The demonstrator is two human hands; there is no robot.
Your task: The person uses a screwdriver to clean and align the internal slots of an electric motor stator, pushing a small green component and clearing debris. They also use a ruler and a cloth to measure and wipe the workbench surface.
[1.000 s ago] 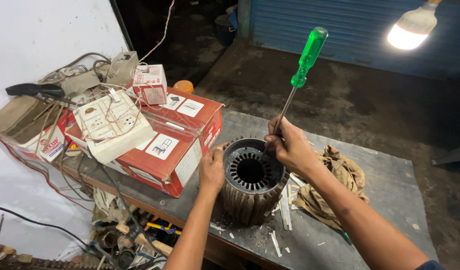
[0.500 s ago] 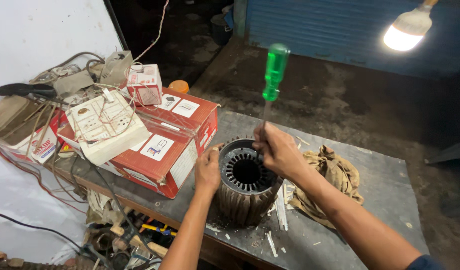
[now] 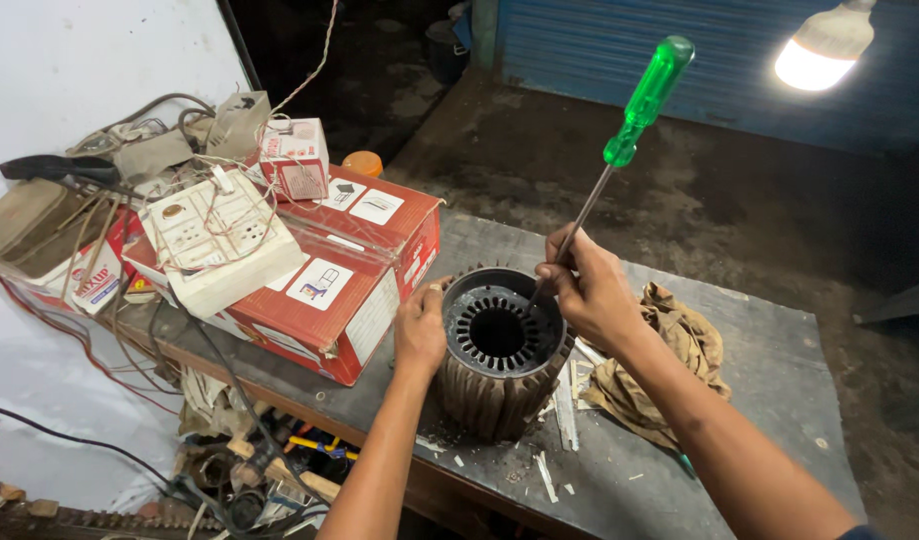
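A ribbed, dark metal motor stator (image 3: 499,350) stands upright on the grey workbench (image 3: 759,400), its slotted bore facing up. My left hand (image 3: 419,325) grips its left rim and outer wall. My right hand (image 3: 589,290) is closed around the steel shaft of a long screwdriver with a green handle (image 3: 647,95). The shaft slants down and left, its tip inside the stator's slots at the right side of the bore. The handle leans up and to the right.
A red cardboard box (image 3: 349,270) lies left of the stator, with a white switchboard (image 3: 219,235), smaller boxes and tangled wires on it. A crumpled brown rag (image 3: 669,350) lies to the right. White slivers litter the bench front. A lit bulb (image 3: 814,55) hangs top right.
The screwdriver handle swung left to nearly upright, then back to lean right. My right hand stayed at the stator's rim, and my left hand kept its grip.
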